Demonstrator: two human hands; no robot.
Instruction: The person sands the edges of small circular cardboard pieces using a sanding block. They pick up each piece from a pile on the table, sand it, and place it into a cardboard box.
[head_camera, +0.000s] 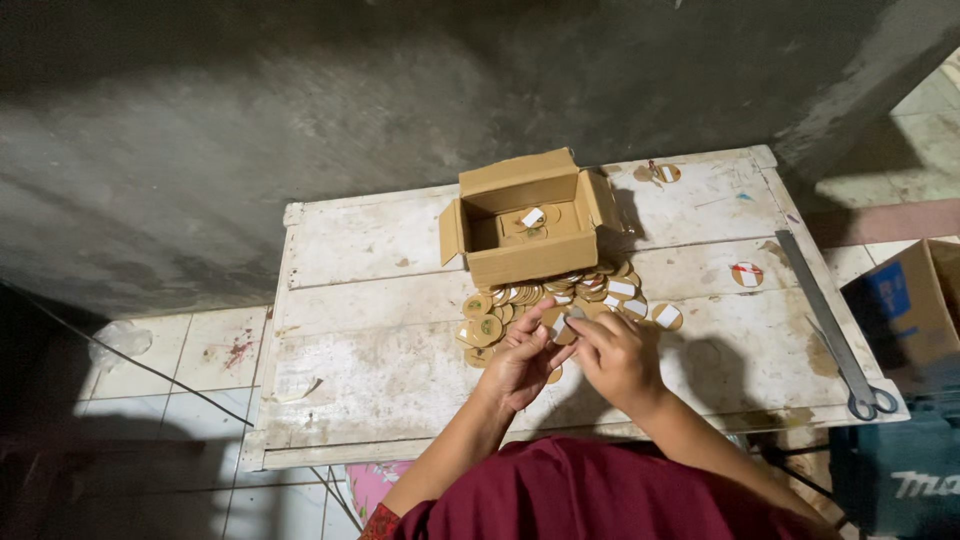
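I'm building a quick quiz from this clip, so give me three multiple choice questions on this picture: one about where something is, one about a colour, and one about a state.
1. Where does the open cardboard box stand?
A. On the floor tiles
B. On the white table, beyond the pile of round discs
C. In the person's lap

2. What colour is the person's sleeve?
A. Dark red
B. Bright yellow
C. White

3. What are the left hand and right hand doing?
A. Resting flat, far apart
B. Both inside the box
C. Close together, pinching one disc between them

Answers:
1. B, since the box sits on the tabletop with the discs spilled in front of it.
2. A, since the cloth at the bottom edge is maroon.
3. C, since the fingers of both hands meet over a single disc just above the table.
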